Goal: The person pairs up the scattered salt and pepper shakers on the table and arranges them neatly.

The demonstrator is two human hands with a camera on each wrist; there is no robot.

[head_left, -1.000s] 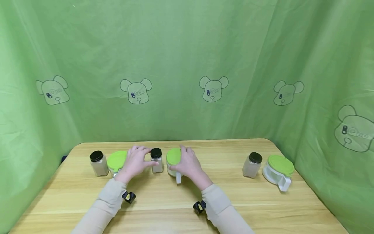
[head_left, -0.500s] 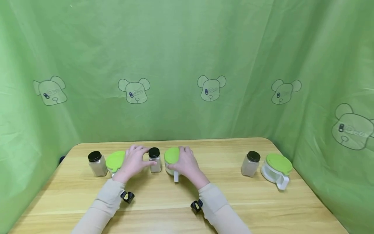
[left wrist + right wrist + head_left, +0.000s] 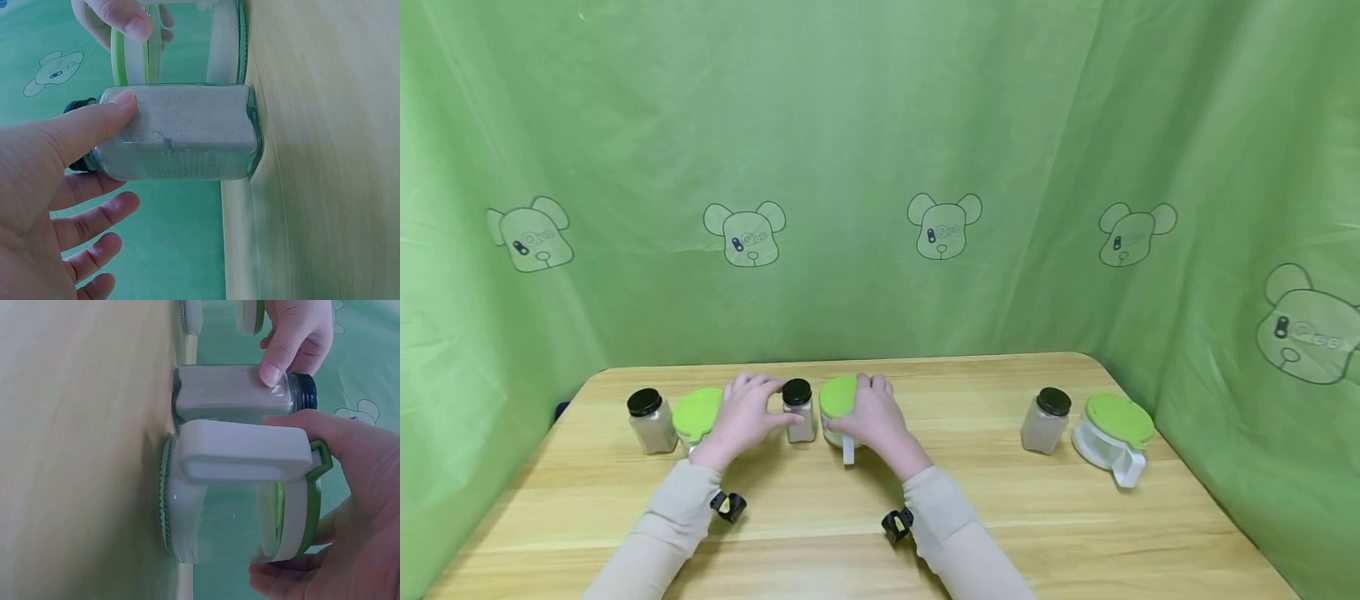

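Observation:
My left hand (image 3: 743,421) pinches a square clear jar (image 3: 181,131) with a black lid, thumb on one side and index finger on the other, near its shoulder. That jar holds a pale grey powder and stands upright on the table. My right hand (image 3: 877,414) grips a round clear jar (image 3: 231,519) with a green lid (image 3: 838,396) and a white handle (image 3: 244,450), thumb and fingers around the lid's rim. The handle points toward me. Side by side at the middle back of the table, the two jars are close together.
Behind my left hand stand another green-lidded jar (image 3: 697,411), partly hidden, and a black-lidded jar (image 3: 653,427). On the right are a further black-lidded jar (image 3: 1045,423) and green-lidded jar (image 3: 1112,429). A green curtain (image 3: 850,167) hangs around the wooden table (image 3: 820,542).
My right hand has shifted the green-lidded jar slightly left, closer to the black-lidded jar. My left hand keeps its pinch in place, and the view has moved a little.

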